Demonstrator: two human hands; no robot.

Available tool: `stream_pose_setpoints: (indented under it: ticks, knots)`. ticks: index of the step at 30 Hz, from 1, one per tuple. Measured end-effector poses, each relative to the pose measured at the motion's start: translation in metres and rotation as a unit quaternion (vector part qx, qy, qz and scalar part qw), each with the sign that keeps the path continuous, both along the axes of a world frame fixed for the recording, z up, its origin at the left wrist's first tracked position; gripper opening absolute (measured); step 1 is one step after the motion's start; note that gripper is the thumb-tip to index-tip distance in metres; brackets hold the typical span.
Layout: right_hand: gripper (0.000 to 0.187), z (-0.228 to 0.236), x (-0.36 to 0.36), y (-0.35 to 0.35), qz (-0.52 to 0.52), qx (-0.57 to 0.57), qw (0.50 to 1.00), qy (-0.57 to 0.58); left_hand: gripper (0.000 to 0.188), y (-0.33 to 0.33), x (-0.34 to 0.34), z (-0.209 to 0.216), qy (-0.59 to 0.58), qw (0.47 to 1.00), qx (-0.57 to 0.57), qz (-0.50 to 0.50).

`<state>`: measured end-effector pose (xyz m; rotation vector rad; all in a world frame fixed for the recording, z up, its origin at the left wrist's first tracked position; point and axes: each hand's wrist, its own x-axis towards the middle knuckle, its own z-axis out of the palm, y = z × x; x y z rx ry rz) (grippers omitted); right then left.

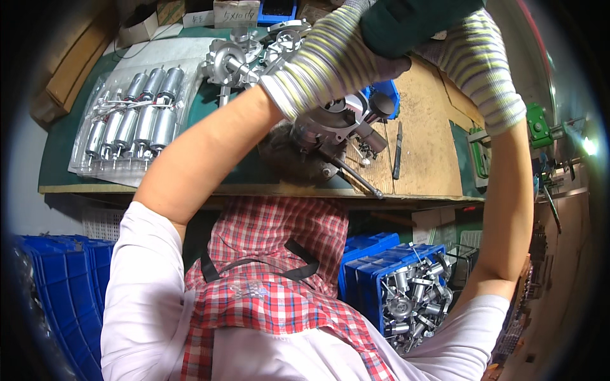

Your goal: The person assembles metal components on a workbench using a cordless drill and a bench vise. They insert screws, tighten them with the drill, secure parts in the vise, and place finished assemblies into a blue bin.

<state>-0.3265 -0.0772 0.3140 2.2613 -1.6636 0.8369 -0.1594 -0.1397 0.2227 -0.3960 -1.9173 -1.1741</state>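
Note:
At the top, close to the camera, is a dark green power tool point(413, 22), partly cut off by the frame's edge. My left hand point(333, 54), in a striped knit glove, is closed against its near end. My right hand point(480, 66), gloved alike, grips it from the other side, with most of its fingers hidden behind it. Below my left hand, a grey metal housing point(327, 124) with a dark cylinder sits on a fixture at the table's front. A metal lever point(356, 174) sticks out from the fixture toward me.
Left on the green table point(57, 159), a clear plastic tray point(79, 162) holds several silver motors point(146, 127). Metal castings point(232, 63) lie behind. A black-handled tool point(398, 152) rests on the wooden board point(432, 146). Below stands a blue crate point(365, 273) of metal parts.

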Motion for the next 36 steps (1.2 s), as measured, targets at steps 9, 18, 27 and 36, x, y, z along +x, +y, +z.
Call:
stream_pose_setpoints:
  ticks: [9, 18, 27, 36]
  knots:
    - [0.036, 0.004, -0.023, -0.017, -0.028, -0.146, 0.977, 0.152, 0.033, 0.017, -0.031, 0.017, 0.016, 0.934, 0.041, 0.353]
    - [0.065, -0.015, -0.038, -0.017, 0.014, -0.257, 0.940, 0.224, 0.033, -0.003, -0.041, -0.020, 0.096, 0.848, -0.303, 0.425]
    - [0.070, -0.019, -0.030, -0.003, -0.007, -0.236, 0.952, 0.196, 0.025, 0.011, -0.040, -0.004, -0.002, 0.919, -0.216, 0.331]
    - [0.044, 0.001, -0.009, 0.038, 0.106, 0.043, 0.976, -0.187, 0.043, 0.000, -0.036, -0.017, -0.087, 0.991, -0.029, 0.096]
